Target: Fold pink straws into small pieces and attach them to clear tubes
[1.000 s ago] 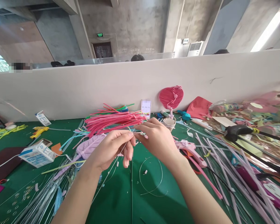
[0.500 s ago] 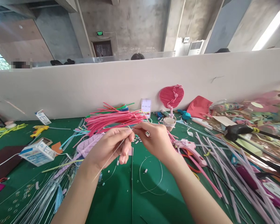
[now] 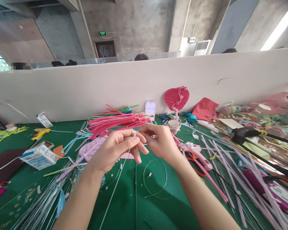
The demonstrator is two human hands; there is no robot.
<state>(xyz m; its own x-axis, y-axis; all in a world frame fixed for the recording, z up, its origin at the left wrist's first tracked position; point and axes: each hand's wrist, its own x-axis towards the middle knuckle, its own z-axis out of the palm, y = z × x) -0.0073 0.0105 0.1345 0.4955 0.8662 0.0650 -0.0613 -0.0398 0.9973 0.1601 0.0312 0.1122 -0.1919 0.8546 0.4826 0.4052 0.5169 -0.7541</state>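
Over the green table (image 3: pixel 124 204), my left hand (image 3: pixel 117 148) pinches a thin silver wire (image 3: pixel 115 188) near its top end; the wire runs down and to the left from the fingers. My right hand (image 3: pixel 159 140) meets it at the fingertips, pinched on the wire's upper tip. Behind both hands lies a bundle of pink sticks (image 3: pixel 115 123). A lilac leaf shape (image 3: pixel 92 150) rests just left of my left hand. A loose wire loop (image 3: pixel 156 177) lies on the mat under my right wrist.
A pink glue gun (image 3: pixel 196 155) and long lilac sticks (image 3: pixel 235 172) lie to the right. A milk carton (image 3: pixel 38 158) and a yellow glue gun (image 3: pixel 40 133) sit at the left, with silver wires (image 3: pixel 38 207) in front. A white partition (image 3: pixel 86 86) backs the table, a pink fan (image 3: pixel 176 99) against it.
Both hands stayed together at the wire. My left hand's fingers shifted and the wire's lower end swung down to the left across the mat. The view drifted slightly.
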